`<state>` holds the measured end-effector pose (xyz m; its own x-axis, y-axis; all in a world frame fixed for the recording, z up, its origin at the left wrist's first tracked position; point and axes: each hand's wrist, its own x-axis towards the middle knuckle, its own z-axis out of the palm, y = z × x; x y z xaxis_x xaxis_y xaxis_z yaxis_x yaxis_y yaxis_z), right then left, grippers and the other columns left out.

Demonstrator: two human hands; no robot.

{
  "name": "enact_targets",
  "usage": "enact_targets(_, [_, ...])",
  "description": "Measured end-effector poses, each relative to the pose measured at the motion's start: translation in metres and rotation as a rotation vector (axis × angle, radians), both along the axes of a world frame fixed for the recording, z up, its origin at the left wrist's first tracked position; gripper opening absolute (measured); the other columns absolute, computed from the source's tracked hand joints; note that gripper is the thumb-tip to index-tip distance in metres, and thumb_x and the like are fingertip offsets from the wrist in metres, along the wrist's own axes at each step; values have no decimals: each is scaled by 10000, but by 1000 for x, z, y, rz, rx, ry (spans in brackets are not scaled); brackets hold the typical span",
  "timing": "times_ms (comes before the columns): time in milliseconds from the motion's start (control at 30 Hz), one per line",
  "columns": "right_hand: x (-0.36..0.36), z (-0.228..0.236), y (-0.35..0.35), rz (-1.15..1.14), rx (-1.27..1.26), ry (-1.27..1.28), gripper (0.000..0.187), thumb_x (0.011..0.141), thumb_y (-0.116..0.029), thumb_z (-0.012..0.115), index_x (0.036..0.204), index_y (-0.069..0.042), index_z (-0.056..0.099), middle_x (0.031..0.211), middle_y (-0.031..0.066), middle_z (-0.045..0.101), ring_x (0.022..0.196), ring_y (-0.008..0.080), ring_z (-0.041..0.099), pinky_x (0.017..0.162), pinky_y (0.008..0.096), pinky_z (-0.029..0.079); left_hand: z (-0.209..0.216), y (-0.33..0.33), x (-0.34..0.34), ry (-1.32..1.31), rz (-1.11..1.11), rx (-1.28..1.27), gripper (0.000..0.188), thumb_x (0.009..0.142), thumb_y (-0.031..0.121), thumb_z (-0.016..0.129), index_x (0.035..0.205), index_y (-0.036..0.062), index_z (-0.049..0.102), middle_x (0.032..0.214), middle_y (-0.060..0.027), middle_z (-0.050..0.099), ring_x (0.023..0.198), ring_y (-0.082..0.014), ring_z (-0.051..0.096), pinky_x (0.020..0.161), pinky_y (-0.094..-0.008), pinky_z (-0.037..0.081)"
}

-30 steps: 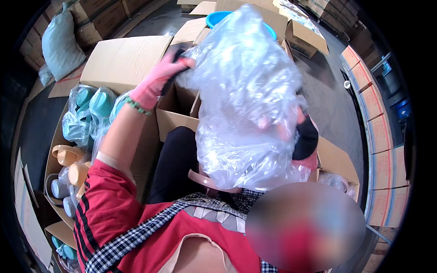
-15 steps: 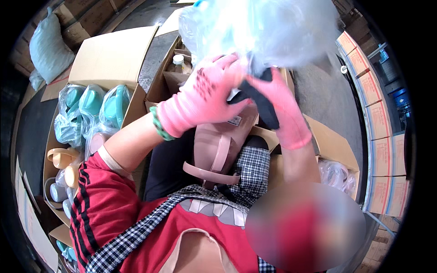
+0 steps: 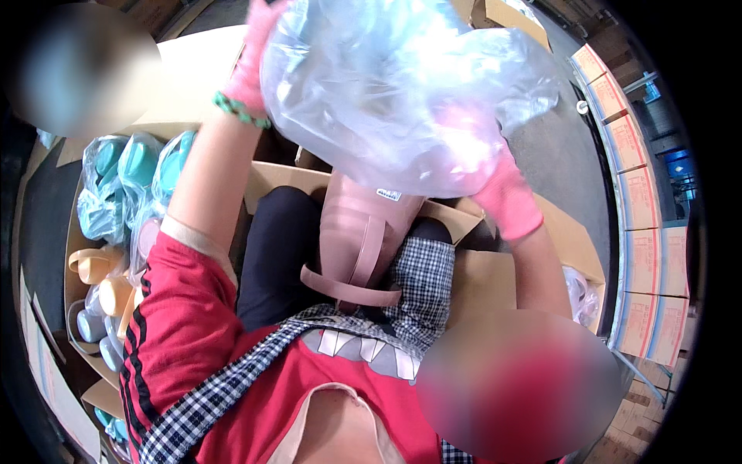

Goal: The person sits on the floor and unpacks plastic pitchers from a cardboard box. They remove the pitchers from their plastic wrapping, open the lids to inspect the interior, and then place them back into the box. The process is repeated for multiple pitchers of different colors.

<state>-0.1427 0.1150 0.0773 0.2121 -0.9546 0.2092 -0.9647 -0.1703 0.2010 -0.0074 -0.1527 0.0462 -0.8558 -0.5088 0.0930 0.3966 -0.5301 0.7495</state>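
A large clear plastic bag (image 3: 363, 93) is spread out in front of me, puffed and crinkled. My left hand (image 3: 256, 58), in a pink glove, grips its left side near the upper edge of the view; the fingertips are partly cut off. On the right side my right hand (image 3: 498, 174), also pink-gloved, holds the bag, its fingers blurred behind the shiny film. Between my knees rests a dusky pink bottle (image 3: 352, 243) with looped handle bands, its looped end toward me. A small label sticks to its far part, which the bag covers.
Left of me an open carton (image 3: 81, 290) holds bagged teal cups (image 3: 139, 166) plus orange and grey-blue ones. Another open carton (image 3: 282, 176) stands ahead, beyond my knees. At the right is a carton with bagged items (image 3: 580, 294); stacked boxes (image 3: 641, 201) line the far right.
My hands have moved apart, the left up and left, the right slightly right and down. The bag has come lower and spread between them. A dark strip seen at my right hand is now out of sight.
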Motion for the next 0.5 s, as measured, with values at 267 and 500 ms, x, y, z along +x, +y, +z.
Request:
enact_targets(267, [-26, -31, -2, -189, -183, -1717, 256, 869, -176, 444, 989, 28, 539, 974, 102, 556, 901, 171, 524, 783, 288, 417, -28, 59, -7, 300, -42, -41, 561, 820, 206, 559, 1283, 39, 289, 1081, -88, 527, 914, -166, 535, 752, -300, 467])
enact_targets(500, [27, -3, -3, 130, 59, -482, 402, 790, -316, 560, 1104, -68, 521, 1089, 136, 527, 1028, 273, 475, 923, 367, 339, -30, 52, -58, -20, 303, 98, 332, 685, 80, 662, 981, 24, 522, 847, -90, 599, 735, -212, 595, 673, -317, 490])
